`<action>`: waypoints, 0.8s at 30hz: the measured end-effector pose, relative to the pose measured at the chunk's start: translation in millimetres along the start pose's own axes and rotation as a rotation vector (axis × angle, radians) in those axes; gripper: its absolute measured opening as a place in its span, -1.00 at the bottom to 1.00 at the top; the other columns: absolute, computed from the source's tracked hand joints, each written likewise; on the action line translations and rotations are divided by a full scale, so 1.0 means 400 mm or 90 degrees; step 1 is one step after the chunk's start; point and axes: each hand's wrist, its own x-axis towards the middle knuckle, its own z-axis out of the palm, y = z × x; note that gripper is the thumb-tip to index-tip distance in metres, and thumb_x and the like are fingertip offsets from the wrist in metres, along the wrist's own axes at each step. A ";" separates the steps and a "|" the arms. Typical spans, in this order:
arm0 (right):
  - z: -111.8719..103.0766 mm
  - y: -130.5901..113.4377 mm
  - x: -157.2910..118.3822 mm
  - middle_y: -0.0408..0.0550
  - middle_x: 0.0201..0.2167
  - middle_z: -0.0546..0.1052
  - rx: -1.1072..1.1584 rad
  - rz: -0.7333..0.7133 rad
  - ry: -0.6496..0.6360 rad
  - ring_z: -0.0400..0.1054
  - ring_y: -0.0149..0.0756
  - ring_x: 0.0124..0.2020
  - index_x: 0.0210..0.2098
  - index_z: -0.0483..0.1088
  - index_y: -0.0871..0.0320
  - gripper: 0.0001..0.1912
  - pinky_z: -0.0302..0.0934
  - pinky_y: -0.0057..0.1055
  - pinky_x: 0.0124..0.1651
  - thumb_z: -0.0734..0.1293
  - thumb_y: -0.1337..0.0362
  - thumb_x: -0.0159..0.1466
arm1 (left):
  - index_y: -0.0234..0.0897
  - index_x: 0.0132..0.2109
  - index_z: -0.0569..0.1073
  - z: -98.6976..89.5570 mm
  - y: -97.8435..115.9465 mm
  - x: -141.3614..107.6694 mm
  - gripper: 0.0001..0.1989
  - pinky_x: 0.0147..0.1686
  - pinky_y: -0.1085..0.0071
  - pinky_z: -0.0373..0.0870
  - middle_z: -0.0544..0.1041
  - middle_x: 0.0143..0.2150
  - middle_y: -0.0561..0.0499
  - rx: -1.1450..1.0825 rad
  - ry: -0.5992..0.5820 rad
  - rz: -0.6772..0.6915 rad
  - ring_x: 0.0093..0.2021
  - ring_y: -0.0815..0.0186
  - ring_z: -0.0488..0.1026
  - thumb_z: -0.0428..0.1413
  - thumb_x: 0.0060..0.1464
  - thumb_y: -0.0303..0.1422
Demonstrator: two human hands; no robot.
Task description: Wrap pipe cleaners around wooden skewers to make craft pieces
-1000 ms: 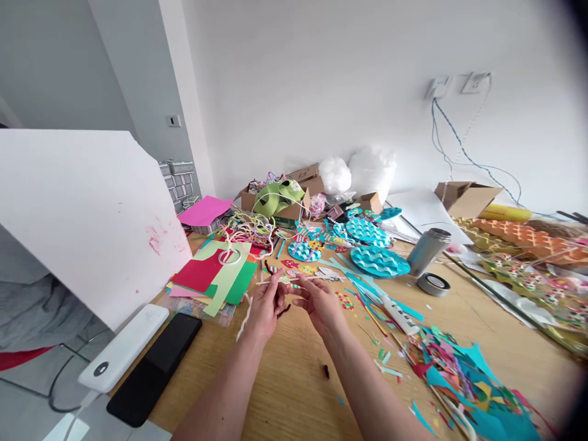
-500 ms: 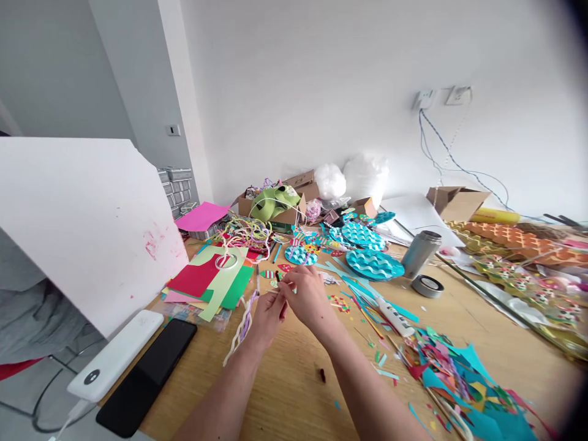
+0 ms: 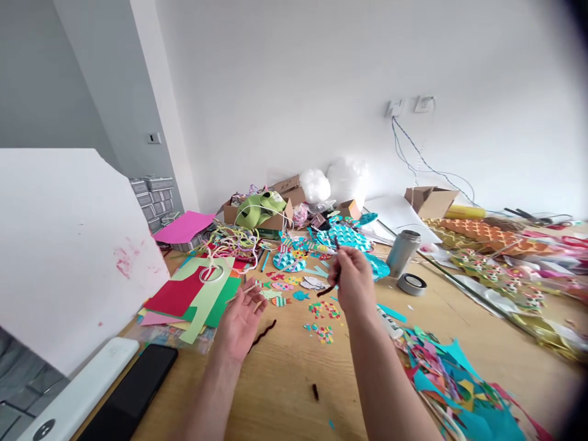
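Pipe cleaner [image 3: 331, 269], dark and fuzzy, pinched in right hand [image 3: 351, 278] above wooden table [image 3: 285, 392]. Biggest item: white board [image 3: 59, 245] with red smears at 9 o'clock; no readable writing. Coloured paper stack [image 3: 193, 297] near left hand [image 3: 241, 318], palm up, fingers spread, thin stick [image 3: 245, 291] across fingertips. Second brown piece [image 3: 261, 334] just beside it.

Dark brown pipe cleaner [image 3: 331, 269]; red, green and pale green card sheets [image 3: 193, 297] — a pink sheet [image 3: 184, 225] behind; turquoise wave-patterned discs [image 3: 350, 236]; black phone [image 3: 131, 395] — light wooden table [image 3: 285, 392].
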 end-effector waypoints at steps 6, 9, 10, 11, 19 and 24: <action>0.052 0.048 -0.021 -0.28 -0.64 0.31 -0.063 0.083 -0.152 0.00 -0.58 -0.75 -0.43 0.26 0.14 -0.64 -0.14 -0.61 -0.76 0.34 -0.02 0.04 | -0.30 -0.06 0.50 -0.001 -0.022 -0.005 -0.73 -0.13 0.32 0.40 0.54 -0.22 -0.05 0.003 -0.001 -0.041 -0.23 0.33 0.46 0.14 0.09 -0.34; 0.051 0.060 -0.021 -0.25 -0.65 0.31 -0.123 0.084 -0.186 0.00 -0.56 -0.75 -0.48 0.26 0.15 -0.65 -0.14 -0.58 -0.74 0.31 -0.03 0.07 | -0.29 -0.06 0.50 0.004 -0.029 -0.010 -0.74 -0.14 0.34 0.40 0.53 -0.21 -0.04 0.017 -0.003 -0.042 -0.24 0.35 0.46 0.14 0.08 -0.35; 0.047 0.062 -0.018 -0.24 -0.65 0.31 -0.146 0.076 -0.189 0.00 -0.55 -0.75 -0.49 0.26 0.14 -0.65 -0.14 -0.57 -0.73 0.29 -0.03 0.08 | -0.27 -0.04 0.49 0.006 -0.030 -0.011 -0.72 -0.14 0.34 0.40 0.53 -0.19 -0.05 0.025 -0.007 -0.044 -0.24 0.35 0.46 0.15 0.08 -0.34; 0.040 0.063 -0.012 -0.24 -0.65 0.31 -0.170 0.064 -0.186 0.00 -0.53 -0.74 -0.50 0.26 0.14 -0.66 -0.14 -0.55 -0.72 0.27 -0.02 0.10 | -0.24 -0.01 0.47 0.007 -0.029 -0.011 -0.69 -0.13 0.32 0.39 0.52 -0.16 -0.05 0.032 -0.011 -0.047 -0.23 0.34 0.46 0.15 0.08 -0.31; 0.017 0.030 -0.006 -0.18 -0.67 0.36 -0.386 -0.057 -0.185 0.12 -0.41 -0.64 -0.60 0.29 0.14 -0.81 -0.10 -0.48 -0.54 0.27 0.30 0.13 | -0.16 -0.06 0.48 0.009 -0.009 0.002 -0.63 -0.10 0.42 0.33 0.51 -0.10 -0.07 0.292 0.200 0.181 0.02 0.24 0.39 0.25 -0.07 -0.24; 0.101 0.061 -0.089 -0.17 -0.66 0.42 -0.413 -0.040 -0.373 0.24 -0.39 -0.60 -0.59 0.33 0.15 -0.78 0.01 -0.49 -0.50 0.24 0.33 0.18 | -0.22 -0.12 0.53 0.052 -0.041 -0.037 -0.67 -0.15 0.43 0.37 0.54 -0.13 -0.10 0.456 0.027 0.201 -0.09 0.22 0.46 0.28 -0.12 -0.39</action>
